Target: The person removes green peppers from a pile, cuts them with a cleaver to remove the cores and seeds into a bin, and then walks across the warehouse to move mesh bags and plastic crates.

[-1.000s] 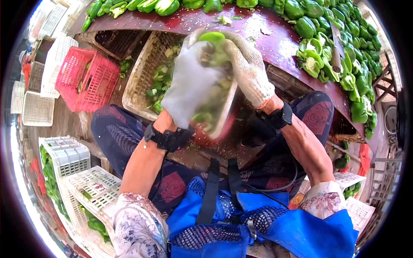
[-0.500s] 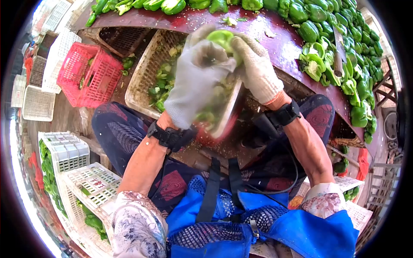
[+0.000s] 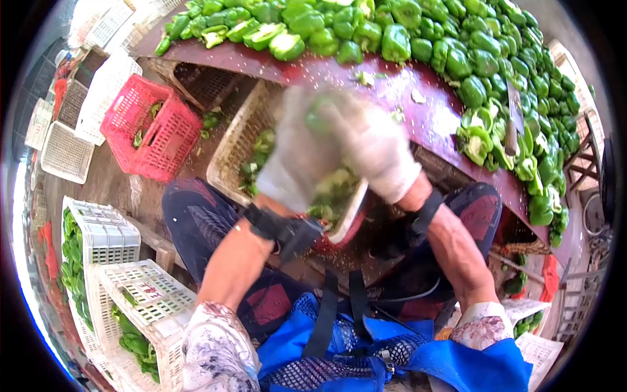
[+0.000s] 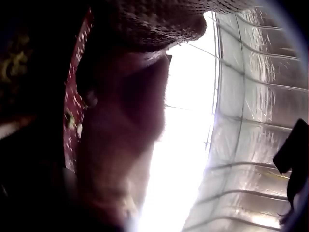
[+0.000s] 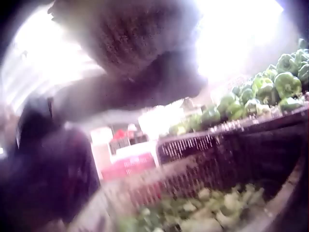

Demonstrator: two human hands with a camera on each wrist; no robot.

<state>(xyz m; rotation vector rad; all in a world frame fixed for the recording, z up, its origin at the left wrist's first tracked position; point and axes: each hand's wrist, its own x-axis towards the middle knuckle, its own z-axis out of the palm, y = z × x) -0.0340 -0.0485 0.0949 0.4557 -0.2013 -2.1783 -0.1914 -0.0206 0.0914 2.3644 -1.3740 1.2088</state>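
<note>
A green bell pepper (image 3: pixel 320 116), blurred by motion, is between both gloved hands, over a dirty white crate (image 3: pixel 230 142) of pepper scraps (image 3: pixel 262 147). My left hand (image 3: pixel 302 147) grips the pepper from the left, and my right hand (image 3: pixel 379 144) grips it from the right. Both wear pale knit gloves. In the left wrist view the glove (image 4: pixel 154 24) is dark and the pepper is out of sight. The right wrist view shows the glove's dark underside (image 5: pixel 130 38) above the scraps.
Whole peppers (image 3: pixel 483 62) pile along the far side of a dark red table (image 3: pixel 431 121). Cut peppers (image 3: pixel 477 140) and a knife (image 3: pixel 514 121) lie at its right. To the left stand a pink crate (image 3: pixel 150 127) and white crates (image 3: pixel 147 287) holding peppers.
The view has tilted up, showing more of the pepper pile. Half a second ago the pepper showed bright green between the hands; now hands and pepper are blurred and closer together.
</note>
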